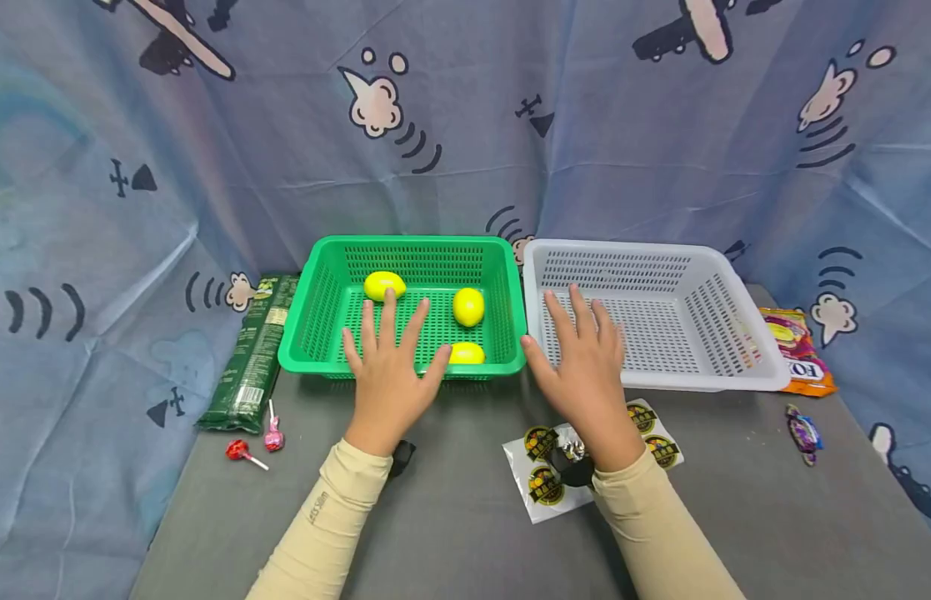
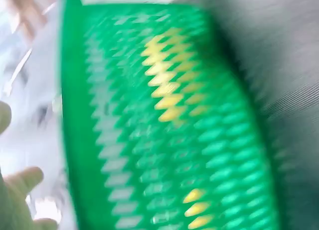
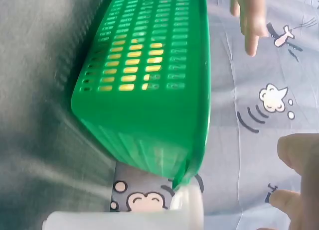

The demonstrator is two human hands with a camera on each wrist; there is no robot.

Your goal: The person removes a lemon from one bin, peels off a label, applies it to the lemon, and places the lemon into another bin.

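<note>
Over the front of the green basket (image 1: 401, 368), my left hand (image 1: 390, 383) is held with its fingers spread and straight. Three yellow lemons (image 1: 468, 307) lie inside that basket, one partly hidden by the front rim. My right hand (image 1: 588, 379) reaches over the near left corner of the white basket (image 1: 705, 383), fingers spread, palm down, holding nothing. In the left wrist view the green basket's wall (image 2: 124, 155) is blurred, with yellow showing through its slots. The right wrist view shows both hands above the rims, including fingers of the left hand (image 3: 252, 21).
Left of the green basket lie a green packet (image 1: 247, 367), a red lollipop (image 1: 243, 452) and a pink lollipop (image 1: 273, 433). A sticker sheet (image 1: 543, 487) is under my right wrist. On the right are an orange candy bag (image 1: 803, 354) and a purple wrapped candy (image 1: 804, 435). A patterned curtain (image 1: 465, 167) hangs behind.
</note>
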